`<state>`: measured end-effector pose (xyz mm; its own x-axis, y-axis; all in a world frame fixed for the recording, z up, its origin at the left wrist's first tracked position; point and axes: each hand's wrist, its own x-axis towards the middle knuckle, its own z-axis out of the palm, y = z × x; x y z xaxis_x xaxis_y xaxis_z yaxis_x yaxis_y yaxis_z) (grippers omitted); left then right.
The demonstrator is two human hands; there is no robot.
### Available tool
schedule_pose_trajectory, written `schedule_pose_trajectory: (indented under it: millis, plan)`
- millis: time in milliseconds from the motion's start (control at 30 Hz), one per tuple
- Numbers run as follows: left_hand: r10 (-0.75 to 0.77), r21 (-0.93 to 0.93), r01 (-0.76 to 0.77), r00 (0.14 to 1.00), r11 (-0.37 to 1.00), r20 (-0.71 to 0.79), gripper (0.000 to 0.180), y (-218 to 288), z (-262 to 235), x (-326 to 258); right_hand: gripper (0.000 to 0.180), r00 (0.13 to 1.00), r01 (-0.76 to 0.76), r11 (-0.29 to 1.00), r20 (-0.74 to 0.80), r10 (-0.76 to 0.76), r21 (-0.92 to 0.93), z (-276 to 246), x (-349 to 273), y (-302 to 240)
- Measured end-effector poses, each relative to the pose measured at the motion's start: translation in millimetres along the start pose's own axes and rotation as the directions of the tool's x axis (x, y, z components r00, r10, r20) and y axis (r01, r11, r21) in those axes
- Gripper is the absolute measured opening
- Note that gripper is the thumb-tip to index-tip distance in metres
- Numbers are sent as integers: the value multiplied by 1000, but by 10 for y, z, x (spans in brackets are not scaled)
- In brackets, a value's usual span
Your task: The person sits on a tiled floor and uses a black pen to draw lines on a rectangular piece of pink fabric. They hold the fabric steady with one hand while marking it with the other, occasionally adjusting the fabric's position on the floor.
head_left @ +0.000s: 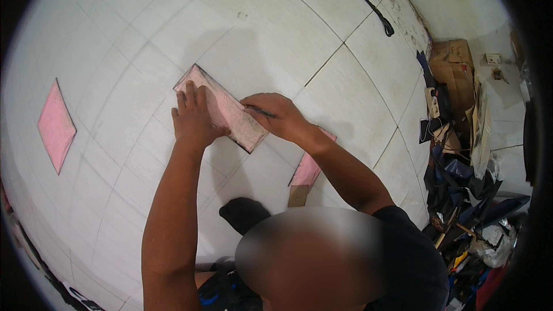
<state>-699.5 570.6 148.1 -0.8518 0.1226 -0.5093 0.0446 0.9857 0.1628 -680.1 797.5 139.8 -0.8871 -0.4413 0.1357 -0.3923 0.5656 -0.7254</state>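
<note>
A pink rectangular piece (222, 102) with dark edges lies slantwise on the tiled floor in front of me. My left hand (194, 116) rests on it with fingers spread, pressing its left part. At its right long edge, my right hand (277, 116) is closed around a thin dark pen-like tool (260, 112); the tip meets the edge or comes very near it. Beneath my right forearm, partly hidden, is another pink piece (305, 171), with a small brown flat piece (298, 196) at its lower end.
A pink diamond-shaped piece (57, 126) lies far left. Black-handled scissors (377, 14) are on the floor at the upper right. Along the right wall stand a cardboard box (452, 72) and a heap of dark scraps (461, 178). A dark-covered foot (244, 214) is close below the work.
</note>
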Motion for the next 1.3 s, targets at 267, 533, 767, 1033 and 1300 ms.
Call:
schedule_pose_trajectory:
  millis: [267,533,767,1033,1300]
  plan:
    - [7,-13,-7,1000,1000,-29,129,-35,28,-9,21,898,-432,883,0,439,182,261,-832,-403]
    - [2,-9,-3,1000,1000,-27,129,-44,24,-2,17,922,-360,924,-105,374,131,530,-1043,-442]
    - [2,-21,-2,1000,1000,-14,128,-38,13,-10,17,939,-301,948,-143,314,103,549,-1061,-392]
    - [17,-21,-18,999,1000,-47,129,-46,30,-15,20,841,-469,875,-242,483,118,304,-928,-176]
    - [21,-9,-22,999,1000,-47,128,-58,43,-14,20,848,-484,875,-249,469,1,309,-936,-244]
